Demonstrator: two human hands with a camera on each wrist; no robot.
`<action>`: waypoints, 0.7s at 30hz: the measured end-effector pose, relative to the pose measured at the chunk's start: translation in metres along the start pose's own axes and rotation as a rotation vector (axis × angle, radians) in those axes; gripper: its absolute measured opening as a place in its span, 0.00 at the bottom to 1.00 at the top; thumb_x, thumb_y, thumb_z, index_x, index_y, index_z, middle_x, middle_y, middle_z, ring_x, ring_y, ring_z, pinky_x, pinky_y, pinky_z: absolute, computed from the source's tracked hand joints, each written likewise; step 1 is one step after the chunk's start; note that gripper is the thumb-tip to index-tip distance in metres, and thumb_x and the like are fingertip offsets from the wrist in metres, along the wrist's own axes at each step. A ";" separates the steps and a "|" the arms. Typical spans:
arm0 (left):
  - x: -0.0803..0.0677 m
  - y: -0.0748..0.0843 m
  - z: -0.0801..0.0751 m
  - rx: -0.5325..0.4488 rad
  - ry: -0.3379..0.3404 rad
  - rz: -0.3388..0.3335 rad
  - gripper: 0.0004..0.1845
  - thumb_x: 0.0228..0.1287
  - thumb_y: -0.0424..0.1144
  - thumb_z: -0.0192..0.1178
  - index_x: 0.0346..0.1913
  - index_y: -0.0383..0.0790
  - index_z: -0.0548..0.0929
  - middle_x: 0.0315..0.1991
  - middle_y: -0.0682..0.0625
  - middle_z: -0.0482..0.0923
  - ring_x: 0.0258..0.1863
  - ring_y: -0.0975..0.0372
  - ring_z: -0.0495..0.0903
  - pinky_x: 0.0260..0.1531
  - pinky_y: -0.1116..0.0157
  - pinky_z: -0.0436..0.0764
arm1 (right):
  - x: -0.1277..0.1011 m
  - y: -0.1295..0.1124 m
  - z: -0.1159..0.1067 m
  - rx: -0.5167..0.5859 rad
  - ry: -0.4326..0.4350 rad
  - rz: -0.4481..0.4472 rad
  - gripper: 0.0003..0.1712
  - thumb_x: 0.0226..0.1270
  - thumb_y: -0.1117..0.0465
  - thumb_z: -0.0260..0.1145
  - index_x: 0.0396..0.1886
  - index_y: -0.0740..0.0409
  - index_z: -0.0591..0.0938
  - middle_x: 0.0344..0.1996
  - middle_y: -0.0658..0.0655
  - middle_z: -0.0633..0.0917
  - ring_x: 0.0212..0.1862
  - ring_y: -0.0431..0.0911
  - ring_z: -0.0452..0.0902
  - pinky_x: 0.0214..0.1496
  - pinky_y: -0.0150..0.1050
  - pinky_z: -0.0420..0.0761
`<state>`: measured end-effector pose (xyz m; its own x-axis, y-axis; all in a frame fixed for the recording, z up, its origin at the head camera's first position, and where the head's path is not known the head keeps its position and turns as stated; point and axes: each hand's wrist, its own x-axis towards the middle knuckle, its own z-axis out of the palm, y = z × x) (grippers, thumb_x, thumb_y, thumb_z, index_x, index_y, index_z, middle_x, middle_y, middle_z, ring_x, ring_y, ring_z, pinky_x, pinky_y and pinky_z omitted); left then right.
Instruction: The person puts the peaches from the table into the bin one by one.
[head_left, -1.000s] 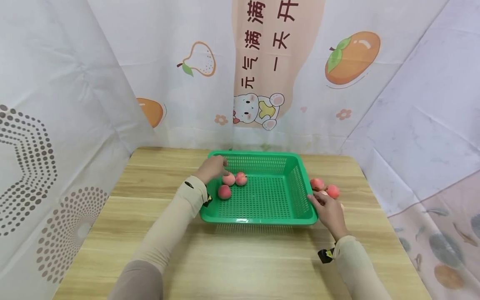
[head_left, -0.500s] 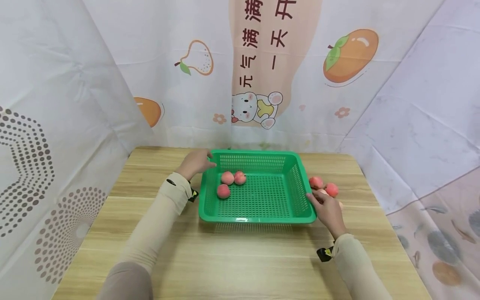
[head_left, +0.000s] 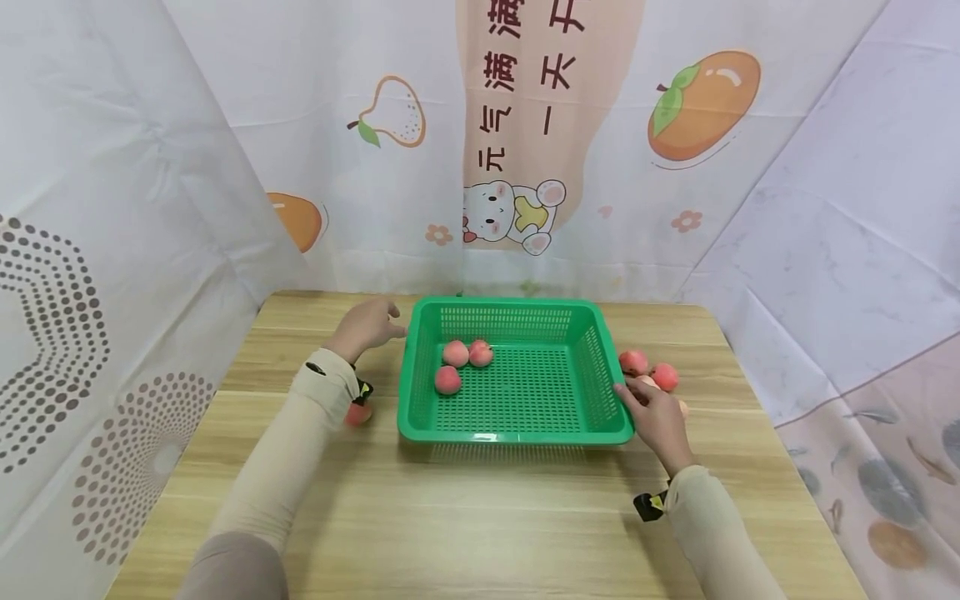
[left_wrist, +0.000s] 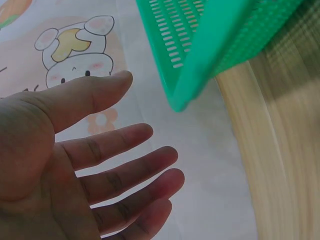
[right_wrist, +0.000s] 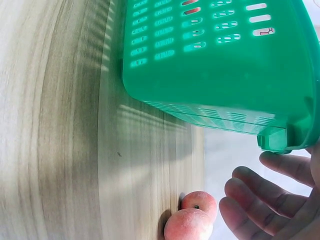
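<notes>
A green perforated plastic basket (head_left: pixel 525 433) is sitting mid-table on the pale wood-grain table (head_left: pixel 465 517), holding three round, matte pink peaches (head_left: pixel 448 380). The left hand (head_left: pixel 365 325) is hovering beside its far-left corner, fingers loosely spread, empty. The right hand (head_left: pixel 657 417) is lying relaxed against its right rim, near loose peaches (head_left: pixel 664 377).

The basket (head_left: pixel 517 429) is glossy green perforated plastic, the bench (head_left: pixel 465 525) matt pale wood-grain, the peaches (head_left: pixel 447 380) soft matt-skinned, and the backdrop (head_left: pixel 825 208) creased printed cloth.
</notes>
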<state>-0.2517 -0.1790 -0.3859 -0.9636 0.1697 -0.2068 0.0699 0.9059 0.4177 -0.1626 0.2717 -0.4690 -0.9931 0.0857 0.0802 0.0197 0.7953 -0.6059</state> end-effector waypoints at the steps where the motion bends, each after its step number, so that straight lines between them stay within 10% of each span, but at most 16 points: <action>1: -0.001 -0.002 0.000 0.000 -0.004 -0.005 0.27 0.66 0.45 0.61 0.61 0.30 0.76 0.62 0.36 0.75 0.61 0.43 0.74 0.59 0.47 0.73 | 0.000 0.000 0.000 0.000 -0.001 -0.002 0.27 0.74 0.46 0.57 0.57 0.63 0.81 0.47 0.66 0.86 0.44 0.56 0.81 0.47 0.51 0.79; 21: -0.016 -0.039 0.015 -0.012 -0.092 -0.065 0.29 0.64 0.47 0.62 0.62 0.30 0.75 0.63 0.33 0.72 0.63 0.39 0.70 0.60 0.44 0.71 | 0.002 0.004 0.000 -0.010 0.002 -0.019 0.27 0.73 0.45 0.57 0.56 0.62 0.82 0.44 0.64 0.87 0.41 0.53 0.81 0.41 0.43 0.78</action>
<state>-0.2356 -0.2110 -0.4120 -0.9380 0.1466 -0.3140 0.0048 0.9115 0.4112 -0.1641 0.2750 -0.4710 -0.9930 0.0717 0.0935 0.0018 0.8026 -0.5965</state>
